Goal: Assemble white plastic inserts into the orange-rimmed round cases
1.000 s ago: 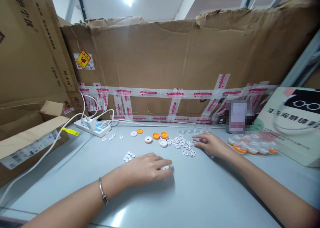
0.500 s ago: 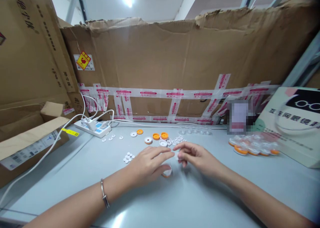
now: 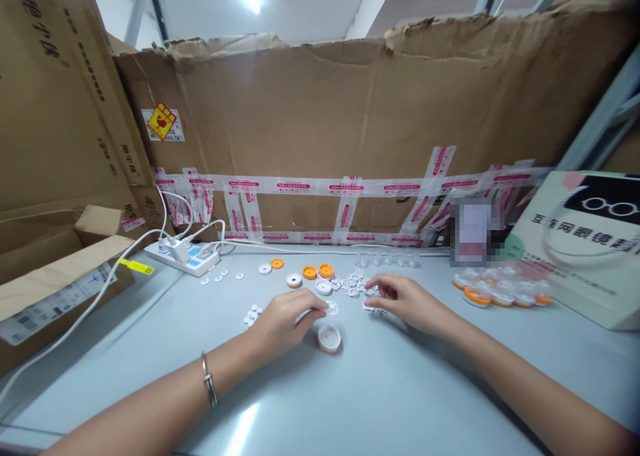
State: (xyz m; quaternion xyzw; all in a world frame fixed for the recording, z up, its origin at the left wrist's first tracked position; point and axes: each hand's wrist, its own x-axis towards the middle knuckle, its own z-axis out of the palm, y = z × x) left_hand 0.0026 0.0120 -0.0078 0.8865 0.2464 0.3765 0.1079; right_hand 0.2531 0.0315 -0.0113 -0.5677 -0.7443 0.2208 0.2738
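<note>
My left hand (image 3: 293,316) pinches a small white openwork piece, like a little gear (image 3: 332,307), between thumb and fingertips. Just below it, a round white cup with an orange base (image 3: 329,338) stands on the table. My right hand (image 3: 397,299) is at the right edge of a pile of small white openwork pieces (image 3: 355,283). Its thumb and forefinger are apart, and the thumb is over a few of the pieces. Whether it touches them I cannot tell. Left of my left hand lies a cluster of small white discs (image 3: 253,314), partly covered by it.
Orange rings (image 3: 310,272) and white rings (image 3: 294,280) lie behind the hands. Clear domed parts (image 3: 387,261) line the back; orange-based ones (image 3: 500,289) are grouped at right. A power strip (image 3: 187,259), an opened carton (image 3: 65,276) and a printed box (image 3: 585,249) flank the table.
My left hand has drawn back a little left from above the round cup, uncovering it, and the white piece now shows in its fingers. My right hand has moved right to the pile's edge.
</note>
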